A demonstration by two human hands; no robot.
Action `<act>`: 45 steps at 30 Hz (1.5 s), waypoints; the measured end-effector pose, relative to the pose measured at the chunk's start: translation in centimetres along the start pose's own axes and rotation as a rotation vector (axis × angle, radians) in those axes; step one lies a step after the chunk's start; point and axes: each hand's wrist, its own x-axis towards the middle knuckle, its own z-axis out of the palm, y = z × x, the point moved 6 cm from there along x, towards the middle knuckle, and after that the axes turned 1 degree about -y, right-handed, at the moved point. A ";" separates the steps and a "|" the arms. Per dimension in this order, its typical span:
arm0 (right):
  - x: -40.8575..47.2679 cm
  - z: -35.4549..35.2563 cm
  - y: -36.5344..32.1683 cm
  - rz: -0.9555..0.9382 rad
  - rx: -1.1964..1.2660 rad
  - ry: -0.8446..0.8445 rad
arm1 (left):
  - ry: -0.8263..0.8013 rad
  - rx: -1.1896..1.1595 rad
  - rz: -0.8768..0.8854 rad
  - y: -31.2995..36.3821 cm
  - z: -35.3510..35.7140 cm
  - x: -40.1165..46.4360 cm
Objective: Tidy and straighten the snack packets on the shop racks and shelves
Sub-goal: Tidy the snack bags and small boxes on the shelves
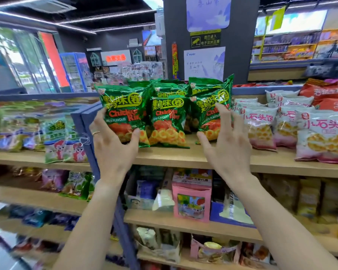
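Green packets [168,114] at frame centre, standing upright in a tight cluster on the top shelf [193,158], several rows deep, fronts facing out so the labels read from the aisle. Left hand [113,145] at the cluster's left flank: fingers up along the side of the leftmost packet, thumb across its lower front, a loose grip cupping that packet rather than pinching it. Right hand [224,141] at the right flank: fingers spread and straight, tips against the rightmost packet, thumb out low near the shelf, holding nothing. Placed on both sides, probably, to squeeze the group together and square it up. Rightmost packet tilted and a little askew, likely the reason for the right hand there. White packets [261,127] just right of centre, leaning back in overlapping rows, apart from both hands.
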 end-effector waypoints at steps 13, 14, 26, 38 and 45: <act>2.4 2.3 -0.6 0.046 -0.108 0.043 | -0.171 0.041 0.089 -2.3 1.8 0.0; 2.4 2.2 -0.8 0.038 -0.104 0.049 | -0.173 0.048 0.085 -2.4 1.8 0.1; 3.7 2.2 0.1 0.022 0.021 -0.117 | -0.185 0.010 0.064 -2.2 2.3 -0.7; 3.2 1.8 1.0 0.006 0.026 -0.189 | -0.266 0.046 0.087 -1.8 3.6 0.0; 2.8 2.7 0.9 -0.042 -0.130 -0.228 | -0.236 -0.012 0.055 -2.2 2.7 -1.0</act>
